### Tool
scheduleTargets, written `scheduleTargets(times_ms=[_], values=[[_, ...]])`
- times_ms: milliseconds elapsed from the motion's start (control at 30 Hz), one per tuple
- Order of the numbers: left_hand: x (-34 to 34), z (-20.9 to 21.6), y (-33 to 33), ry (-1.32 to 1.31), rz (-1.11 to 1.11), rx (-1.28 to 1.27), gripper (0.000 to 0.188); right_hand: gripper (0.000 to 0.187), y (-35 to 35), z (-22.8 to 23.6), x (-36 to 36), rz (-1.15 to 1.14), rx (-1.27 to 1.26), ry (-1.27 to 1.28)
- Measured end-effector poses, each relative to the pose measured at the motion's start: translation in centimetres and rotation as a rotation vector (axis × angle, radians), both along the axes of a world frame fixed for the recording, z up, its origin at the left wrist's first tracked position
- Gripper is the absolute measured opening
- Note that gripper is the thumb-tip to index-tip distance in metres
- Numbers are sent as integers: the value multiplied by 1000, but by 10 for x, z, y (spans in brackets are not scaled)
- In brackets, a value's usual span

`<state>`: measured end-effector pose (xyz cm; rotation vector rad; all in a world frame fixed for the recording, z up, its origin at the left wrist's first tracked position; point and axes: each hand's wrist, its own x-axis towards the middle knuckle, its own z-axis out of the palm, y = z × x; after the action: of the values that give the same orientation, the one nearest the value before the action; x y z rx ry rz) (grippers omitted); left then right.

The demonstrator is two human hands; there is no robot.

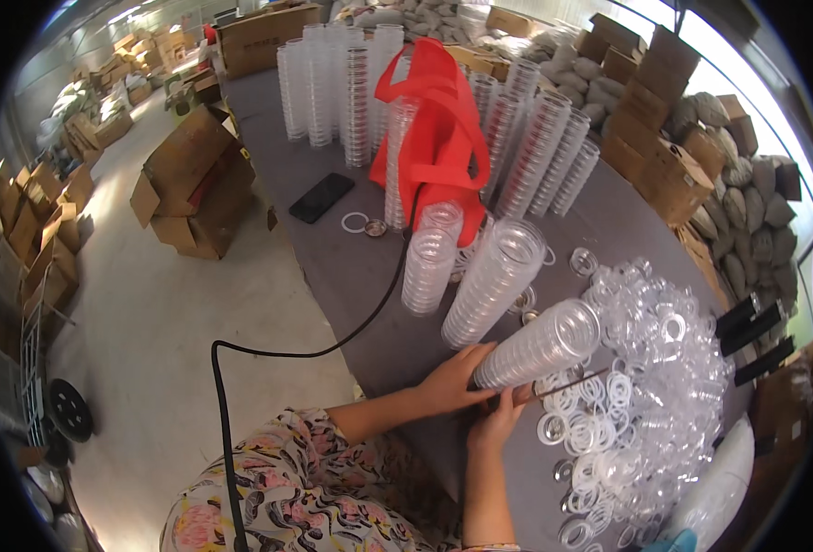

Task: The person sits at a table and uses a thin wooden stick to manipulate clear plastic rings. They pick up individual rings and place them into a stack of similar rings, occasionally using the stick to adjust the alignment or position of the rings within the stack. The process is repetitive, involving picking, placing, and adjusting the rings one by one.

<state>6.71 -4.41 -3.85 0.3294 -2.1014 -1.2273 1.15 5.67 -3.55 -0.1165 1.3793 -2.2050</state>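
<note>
A tilted stack of clear round plastic pieces (540,345) stands at the near part of the grey table. My left hand (452,382) is closed around its lower end, some fingers hidden behind it. Just to the right, my right hand (498,419) pinches a thin dark stick-like tool (572,383) that points right over loose rings. Those white and clear rings (595,428) spread beside a big heap of clear plastic pieces (668,368). Two shorter clear stacks (494,281) (429,271) rise just beyond my hands.
A red fabric bag (434,138) sits among tall clear stacks (356,106) on the grey table (333,258). A black phone (322,198) lies at the left edge. A black cable (287,353) crosses the table edge. A blue-gloved hand (678,543) shows at the bottom right.
</note>
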Motion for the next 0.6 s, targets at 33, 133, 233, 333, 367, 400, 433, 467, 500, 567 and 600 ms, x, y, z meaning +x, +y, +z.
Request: scheduleTargets(times_ms=[33,133,233,333,367,400,433,467,500,567,600], values=[[11,6,3,16,51,-28,72,60,-1,-2,1,-4,-20,5],[36,0,-2,82,369,-133,76,60,-11,1,1,-25,-34,-7],[47,-11,-19,101,601,-157,97,59,-21,3,-2,-27,-42,-12],[47,-11,-41,9,650,-151,113,58,-32,8,-7,-7,-53,-8],[45,-18,-48,-33,630,-142,119,58,-35,9,-9,2,-56,-8],[42,-22,-54,-71,609,-134,125,58,-38,10,-10,0,-52,-19],[41,-24,-57,-80,593,-125,127,57,-42,10,-11,-2,-47,-32],[39,-26,-60,-90,578,-117,129,57,-45,11,-12,-3,-43,-44],[37,-27,-62,-102,559,-106,132,56,-48,11,-13,-6,-44,-43],[32,-26,-63,-129,577,-106,133,54,-53,12,-15,-12,-48,-42],[30,-26,-63,-143,583,-106,134,54,-55,10,-17,-3,-53,-30]])
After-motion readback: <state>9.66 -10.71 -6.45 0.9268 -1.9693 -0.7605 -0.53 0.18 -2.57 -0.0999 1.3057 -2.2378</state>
